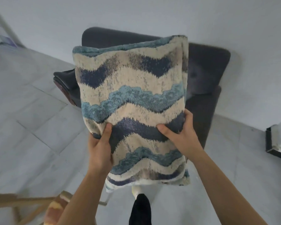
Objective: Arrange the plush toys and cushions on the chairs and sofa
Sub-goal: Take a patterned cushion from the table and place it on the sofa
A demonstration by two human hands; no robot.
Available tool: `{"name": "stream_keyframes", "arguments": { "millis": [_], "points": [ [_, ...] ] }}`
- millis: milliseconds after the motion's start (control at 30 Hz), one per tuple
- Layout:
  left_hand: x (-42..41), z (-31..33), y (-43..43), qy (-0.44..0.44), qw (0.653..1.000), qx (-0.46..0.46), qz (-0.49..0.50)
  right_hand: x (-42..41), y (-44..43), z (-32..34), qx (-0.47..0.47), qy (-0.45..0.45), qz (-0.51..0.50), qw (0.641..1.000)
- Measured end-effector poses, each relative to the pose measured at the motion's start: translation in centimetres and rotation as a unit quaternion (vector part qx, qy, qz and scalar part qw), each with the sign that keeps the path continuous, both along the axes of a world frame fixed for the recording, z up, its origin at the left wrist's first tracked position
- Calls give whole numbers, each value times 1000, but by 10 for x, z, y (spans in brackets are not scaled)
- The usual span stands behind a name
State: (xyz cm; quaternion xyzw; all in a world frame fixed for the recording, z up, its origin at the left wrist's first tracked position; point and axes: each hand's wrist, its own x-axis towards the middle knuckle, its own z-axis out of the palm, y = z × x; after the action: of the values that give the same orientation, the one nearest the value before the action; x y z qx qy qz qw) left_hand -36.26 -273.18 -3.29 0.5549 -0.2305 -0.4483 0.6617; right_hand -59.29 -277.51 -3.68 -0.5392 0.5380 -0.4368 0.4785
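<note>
Pale grey floor tiles (31,120) and a plain white wall (152,13) are framing a dark grey armchair (204,75), in front of which a wave-patterned cushion (133,101) in cream, navy and teal is being held up in mid-air. The cushion is being gripped along its near half by both hands, the left hand (101,148) clasped round its left edge and the right hand (182,133) round its right, thumbs pressed into the front. A wooden frame (15,202) is being glimpsed at the near left.

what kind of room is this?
Probably a home living room: dark grey upholstered armchair against a plain wall, pale tiled floor, and a blue-and-cream wave-patterned cushion held in both hands.
</note>
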Motion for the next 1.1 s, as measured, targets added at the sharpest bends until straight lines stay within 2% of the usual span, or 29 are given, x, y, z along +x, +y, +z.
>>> {"name": "stream_keyframes", "arguments": {
  "millis": [100,167,267,333,400,433,500,633,867,933,1000,1067,1100],
  "points": [
    [24,-10,-72,16,1000,-2,23,27,-74,-8,1,4,19,1000],
    [43,-15,-121,10,1000,3,16,49,-123,-10,7,1,-6,1000],
    [78,-7,-190,-22,1000,-2,-14,87,-198,-6,-3,-2,-51,999],
    [97,1,-222,-55,998,3,-24,106,-230,1,-15,-6,-54,998],
    [155,0,-297,-91,995,14,-27,161,-310,1,-3,-9,-62,998],
    [158,1,-301,-99,994,15,-37,165,-312,4,-14,-12,-55,998],
    [175,1,-317,-122,991,33,-40,181,-328,4,-2,-30,-42,999],
    [247,-17,-402,-177,980,78,-45,242,-425,-12,15,-23,-33,999],
    [362,-46,-573,-207,966,153,-9,365,-601,-48,7,-46,-3,999],
    [393,-35,-619,-235,957,170,-6,399,-649,-44,17,-48,16,999],
    [425,-19,-663,-312,935,169,-2,431,-695,-37,8,-35,30,999],
    [453,0,-701,-431,889,158,6,462,-734,-26,-1,-9,46,999],
    [465,9,-718,-498,855,143,2,476,-751,-22,-8,17,50,999]
  ]
}}
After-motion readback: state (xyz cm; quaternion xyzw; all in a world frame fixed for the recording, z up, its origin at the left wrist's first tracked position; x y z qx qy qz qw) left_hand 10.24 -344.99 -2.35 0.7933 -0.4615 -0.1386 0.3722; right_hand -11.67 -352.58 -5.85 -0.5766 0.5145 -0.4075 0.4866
